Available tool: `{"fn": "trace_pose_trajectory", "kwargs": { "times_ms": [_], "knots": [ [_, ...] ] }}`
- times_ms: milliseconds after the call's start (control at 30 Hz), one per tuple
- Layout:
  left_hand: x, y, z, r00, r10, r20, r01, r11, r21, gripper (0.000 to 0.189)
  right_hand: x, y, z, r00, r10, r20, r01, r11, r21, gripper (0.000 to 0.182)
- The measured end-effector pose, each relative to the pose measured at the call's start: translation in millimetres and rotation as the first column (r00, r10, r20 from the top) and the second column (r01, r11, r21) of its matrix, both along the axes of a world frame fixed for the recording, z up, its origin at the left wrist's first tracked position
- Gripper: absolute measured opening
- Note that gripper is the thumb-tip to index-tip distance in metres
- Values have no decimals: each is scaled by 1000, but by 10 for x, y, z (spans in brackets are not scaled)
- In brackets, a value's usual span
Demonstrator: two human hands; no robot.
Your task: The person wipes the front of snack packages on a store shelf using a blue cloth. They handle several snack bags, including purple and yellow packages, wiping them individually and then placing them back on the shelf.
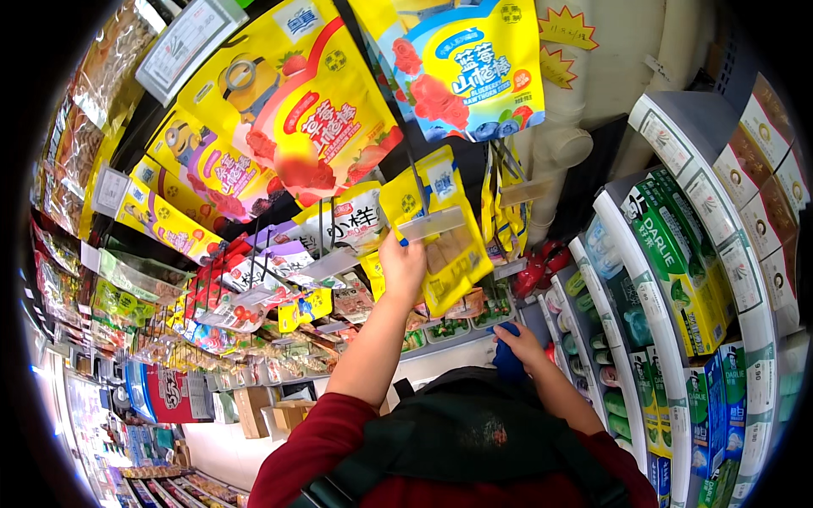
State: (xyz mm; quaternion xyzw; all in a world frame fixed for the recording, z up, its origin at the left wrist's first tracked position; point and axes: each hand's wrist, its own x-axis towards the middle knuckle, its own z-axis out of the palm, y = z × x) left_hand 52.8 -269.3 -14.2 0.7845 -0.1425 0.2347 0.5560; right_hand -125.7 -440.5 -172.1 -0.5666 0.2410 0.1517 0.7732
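Observation:
My left hand [403, 267] is raised with curled fingers at the left edge of a yellow snack bag [454, 267] hanging tilted on a display hook. A small bit of something blue shows at these fingertips, close to a clear plastic tag holder [432, 223] in front of the bag. Whether the fingers grip the bag, the holder or the blue thing cannot be made out. Lower down, beside the right-hand shelves, my right hand [524, 348] grasps a bunched dark blue cloth [508, 360].
Large strawberry hawthorn stick pouches [317, 127] and a blueberry one [473, 70] hang overhead. White pipes [565, 152] run down the corner. Curved-looking shelves with Darlie toothpaste boxes [667, 254] rise at right. Cardboard boxes [251, 413] stand on the floor at lower left.

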Motion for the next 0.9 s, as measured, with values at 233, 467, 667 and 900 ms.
{"fn": "trace_pose_trajectory", "kwargs": {
  "times_ms": [233, 467, 667, 900],
  "knots": [
    [-646, 54, 501, 942, -210, -262, 128, 945, -300, 19, 48, -21, 4, 999, -45, 26, 45, 999, 4, 30],
    [-988, 420, 423, 594, -582, -555, 40, 711, -702, 27, 310, -260, 168, 981, -146, 127, 97, 938, 332, 42],
    [-1202, 584, 236, 440, -572, -693, -119, 727, -676, 31, 229, -336, 188, 889, 249, 384, -439, 700, 563, 70],
    [-1737, 1115, 88, 527, -413, -743, -161, 810, -564, 31, -206, 392, 807, 695, 640, 327, -714, 669, 208, 57]
  ]
}}
